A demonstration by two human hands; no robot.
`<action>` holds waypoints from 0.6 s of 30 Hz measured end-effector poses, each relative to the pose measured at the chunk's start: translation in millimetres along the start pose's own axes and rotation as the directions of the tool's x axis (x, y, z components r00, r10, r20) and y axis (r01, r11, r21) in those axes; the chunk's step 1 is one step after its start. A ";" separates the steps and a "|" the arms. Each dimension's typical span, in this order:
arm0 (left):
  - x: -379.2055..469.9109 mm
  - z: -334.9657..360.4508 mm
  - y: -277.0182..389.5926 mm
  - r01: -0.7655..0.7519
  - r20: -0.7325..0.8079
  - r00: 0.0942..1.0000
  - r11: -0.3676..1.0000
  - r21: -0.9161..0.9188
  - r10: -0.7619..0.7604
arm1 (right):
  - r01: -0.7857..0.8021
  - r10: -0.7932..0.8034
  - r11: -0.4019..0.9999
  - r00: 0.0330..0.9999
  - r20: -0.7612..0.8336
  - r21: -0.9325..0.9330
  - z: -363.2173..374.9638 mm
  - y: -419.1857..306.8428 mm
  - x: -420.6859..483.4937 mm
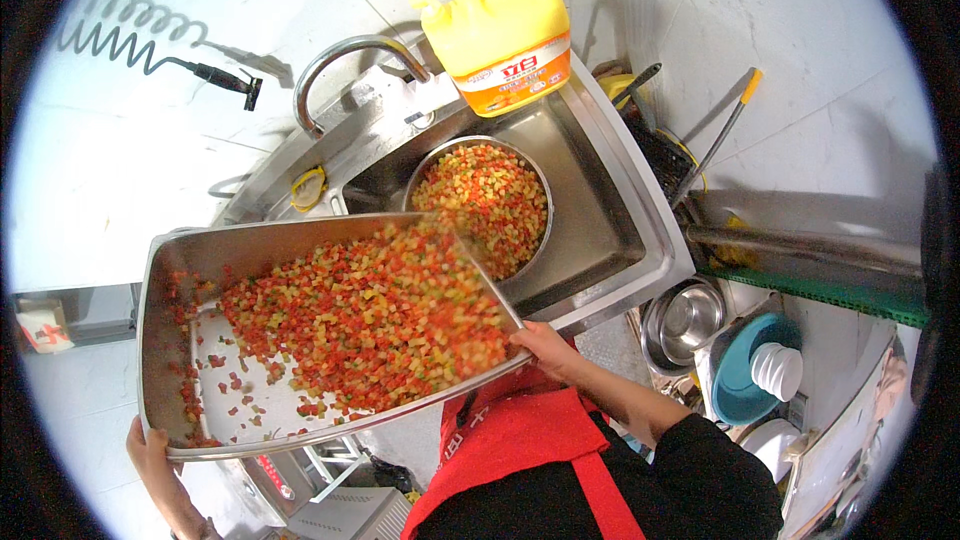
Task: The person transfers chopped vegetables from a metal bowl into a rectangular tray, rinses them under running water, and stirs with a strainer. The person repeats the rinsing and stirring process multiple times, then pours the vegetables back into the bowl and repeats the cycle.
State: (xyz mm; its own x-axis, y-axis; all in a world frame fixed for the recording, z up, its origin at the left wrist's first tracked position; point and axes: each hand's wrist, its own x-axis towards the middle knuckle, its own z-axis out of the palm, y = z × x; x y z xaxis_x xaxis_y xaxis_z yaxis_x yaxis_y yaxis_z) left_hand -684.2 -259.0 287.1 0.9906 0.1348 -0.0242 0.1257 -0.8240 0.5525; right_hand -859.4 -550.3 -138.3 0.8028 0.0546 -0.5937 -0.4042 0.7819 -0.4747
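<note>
A large rectangular stainless steel tray (169, 262) is tilted over the near left part of a steel sink. My left hand (154, 454) grips its lower left corner, and my right hand (544, 349) grips its right end. Diced red, yellow and green vegetables (360, 322) are heaped towards the tray's right side, blurred at the upper right corner; a few bits cling to the left wall. Below that corner, in the sink (592, 187), stands a round metal container (551, 221) full of the same mixed dice (480, 195).
A curved faucet (352, 45) and a yellow detergent jug (499, 30) stand behind the sink. A yellow-rimmed scrubber (308, 189) lies on the left ledge. Coiled hose with a sprayer (217, 79) is at upper left. Metal bowls (690, 319) and a teal basin (739, 382) sit at right.
</note>
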 end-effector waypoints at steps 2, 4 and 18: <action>-2.3 4.6 -12.9 0.011 -0.113 0.993 0.999 -0.045 -0.016 | 0.020 -0.020 1.000 1.000 -0.019 -0.014 -0.5 3.7 -0.6; 1.9 5.9 -29.1 0.018 -0.080 0.997 0.998 -0.067 -0.024 | 0.041 -0.042 0.999 0.999 -0.030 -0.017 1.7 6.4 -1.6; 17.0 52.1 -356.5 0.166 -0.014 0.975 0.771 -0.614 -0.221 | 0.052 -0.229 0.695 0.961 -0.152 -0.718 72.1 7.3 -0.2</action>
State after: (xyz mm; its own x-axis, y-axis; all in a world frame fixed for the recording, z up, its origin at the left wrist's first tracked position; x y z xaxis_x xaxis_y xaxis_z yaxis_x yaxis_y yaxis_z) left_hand -709.3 8.3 46.3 0.9375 0.3212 -0.1337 0.2275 -0.2752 0.9341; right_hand -830.9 -499.8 -94.8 0.7977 -0.2211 -0.5611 -0.5537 0.1003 -0.8267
